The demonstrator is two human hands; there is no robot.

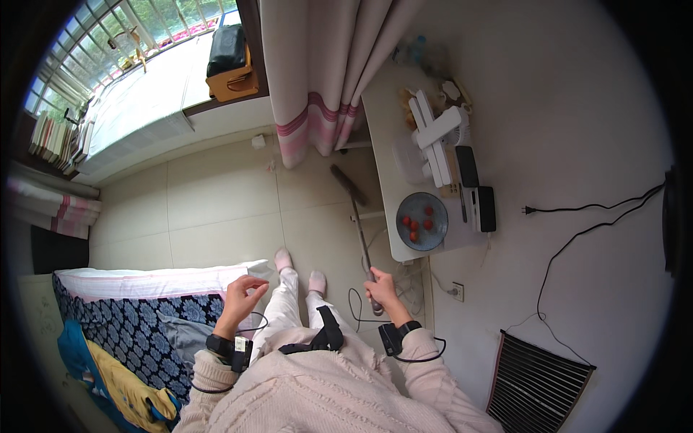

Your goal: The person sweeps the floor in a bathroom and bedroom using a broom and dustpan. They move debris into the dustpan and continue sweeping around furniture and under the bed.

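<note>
My right hand (381,289) grips the dark end of a long-handled broom (360,227). The handle slopes away from me, and the narrow dark broom head (348,185), slightly blurred, is beside the table and near the curtain hem. My left hand (243,300) hangs over the near edge of the bed with nothing in it, its thumb apart from the loosely bent fingers. On the tiled floor (222,200) ahead lie a small scrap (270,166) and, by the wall under the window, a small white object (258,142).
To the right stands a white table (381,162) holding a blue bowl (422,241) of red fruit, a folded white device (433,138) and black boxes. Cables (414,292) trail beneath it. The bed (130,314) is at left; a long curtain (303,70) hangs ahead.
</note>
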